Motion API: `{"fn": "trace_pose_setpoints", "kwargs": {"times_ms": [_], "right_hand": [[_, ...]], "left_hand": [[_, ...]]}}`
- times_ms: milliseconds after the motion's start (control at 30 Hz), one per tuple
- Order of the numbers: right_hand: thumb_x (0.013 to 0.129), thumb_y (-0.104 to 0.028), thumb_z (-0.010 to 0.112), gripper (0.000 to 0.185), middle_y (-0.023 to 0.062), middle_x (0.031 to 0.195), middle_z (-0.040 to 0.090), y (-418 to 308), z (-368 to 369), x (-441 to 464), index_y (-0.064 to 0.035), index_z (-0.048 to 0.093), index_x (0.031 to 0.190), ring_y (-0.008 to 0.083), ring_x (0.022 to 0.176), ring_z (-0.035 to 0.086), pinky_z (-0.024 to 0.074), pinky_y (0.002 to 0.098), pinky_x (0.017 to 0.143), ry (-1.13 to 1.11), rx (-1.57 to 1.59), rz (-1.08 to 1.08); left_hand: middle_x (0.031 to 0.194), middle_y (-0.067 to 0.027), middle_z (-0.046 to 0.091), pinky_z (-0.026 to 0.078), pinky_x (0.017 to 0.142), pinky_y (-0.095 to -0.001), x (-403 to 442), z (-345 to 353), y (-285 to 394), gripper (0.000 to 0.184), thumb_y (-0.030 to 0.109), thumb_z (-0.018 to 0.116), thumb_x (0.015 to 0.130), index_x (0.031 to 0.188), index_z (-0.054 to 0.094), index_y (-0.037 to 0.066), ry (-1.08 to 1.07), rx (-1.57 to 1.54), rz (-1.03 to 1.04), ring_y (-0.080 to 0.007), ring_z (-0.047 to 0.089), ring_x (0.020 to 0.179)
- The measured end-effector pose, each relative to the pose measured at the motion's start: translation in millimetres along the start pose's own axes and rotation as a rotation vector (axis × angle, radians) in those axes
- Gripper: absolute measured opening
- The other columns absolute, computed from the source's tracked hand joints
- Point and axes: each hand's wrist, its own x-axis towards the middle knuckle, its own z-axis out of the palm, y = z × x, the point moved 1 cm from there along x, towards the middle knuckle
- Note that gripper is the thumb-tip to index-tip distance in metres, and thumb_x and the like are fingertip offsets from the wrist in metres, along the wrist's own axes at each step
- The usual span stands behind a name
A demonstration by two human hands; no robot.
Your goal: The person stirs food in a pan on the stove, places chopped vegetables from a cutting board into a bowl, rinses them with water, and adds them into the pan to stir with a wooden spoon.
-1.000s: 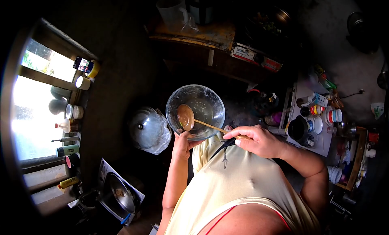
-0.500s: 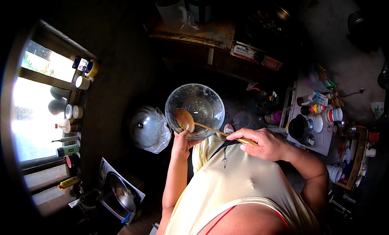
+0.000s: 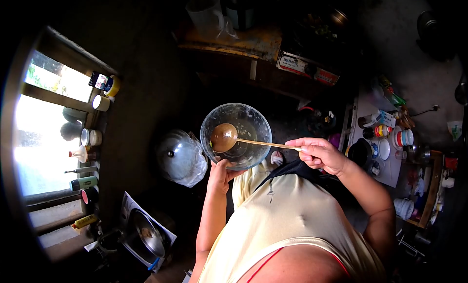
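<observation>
A clear glass bowl (image 3: 256, 127) is held up in front of the body, with my left hand (image 3: 222, 174) gripping its lower left rim. Liquid with small pale bits shows inside. My right hand (image 3: 321, 155) is closed on the handle end of a wooden ladle (image 3: 224, 137). The ladle's round head lies inside the bowl at the left, and its handle crosses the right rim. A small green bit shows beside the ladle head.
Left of the bowl is a glass lid (image 3: 178, 153) over a plastic bag. A sink (image 3: 146, 232) is at the lower left. Jars line the windowsill. A wooden table (image 3: 253, 44) stands ahead; a white table (image 3: 388, 173) with containers is at the right.
My right hand has moved right and up, swinging the ladle handle nearer to level. The ladle head has shifted slightly within the bowl. My left hand keeps its hold on the rim.
</observation>
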Motion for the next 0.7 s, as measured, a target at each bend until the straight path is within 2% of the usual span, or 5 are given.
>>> {"fn": "trace_pose_setpoints", "kwargs": {"times_ms": [167,233,400,533,700], "right_hand": [[0.093,-0.013,0.045,0.038,-0.0032,0.07,0.041,-2.2,-14.8,-11.0,0.0047,0.043,0.128,-0.0007,0.051,0.028,0.026,0.0112,0.044,0.023,0.171,-0.062],[0.094,-0.014,0.043,0.039,-0.0039,0.069,0.039,-8.3,-21.1,-20.5,0.004,0.043,0.128,-0.0004,0.052,0.028,0.0248,0.0112,0.044,0.039,0.185,-0.115],[0.093,-0.018,0.045,0.042,-0.0049,0.068,0.039,-37.2,-32.1,-53.6,0.0023,0.042,0.13,0.0,0.051,0.028,0.0233,0.0127,0.044,0.129,0.16,-0.352],[0.092,-0.018,0.047,0.045,-0.0044,0.067,0.039,-73.7,-46.0,-84.4,0.0024,0.04,0.131,0.0003,0.05,0.029,0.0234,0.0134,0.043,0.267,0.156,-0.607],[0.094,-0.016,0.045,0.042,-0.0026,0.075,0.043,-124.8,-81.1,-101.8,0.0,0.039,0.132,0.0003,0.056,0.035,0.0272,0.0129,0.046,0.56,-0.175,-0.775]], "left_hand": [[0.11,-0.0212,0.052,0.061,0.067,-0.0411,-3.2,6.5,4.3,0.056,-0.005,0.041,0.069,0.123,0.028,-0.001,0.011,-0.004,-0.017,-0.0364,0.062,0.089],[0.102,-0.0232,0.057,0.058,0.073,-0.0461,-10.0,12.9,8.6,0.027,0.001,0.04,0.081,0.104,0.045,-0.01,0.102,0.056,0.061,-0.0366,0.063,0.087],[0.1,-0.0226,0.059,0.058,0.071,-0.0466,-11.5,11.3,10.5,0.025,0.009,0.042,0.088,0.104,0.046,-0.01,0.097,0.031,0.081,-0.0365,0.063,0.087],[0.099,-0.0234,0.059,0.058,0.072,-0.048,-8.8,7.0,8.9,0.027,0.001,0.041,0.079,0.103,0.047,-0.011,0.017,-0.044,0.094,-0.0378,0.063,0.086],[0.097,-0.0226,0.06,0.057,0.074,-0.0491,-7.6,-1.6,2.6,0.034,-0.003,0.041,0.07,0.103,0.046,-0.012,0.062,-0.079,0.049,-0.0392,0.062,0.086]]}}
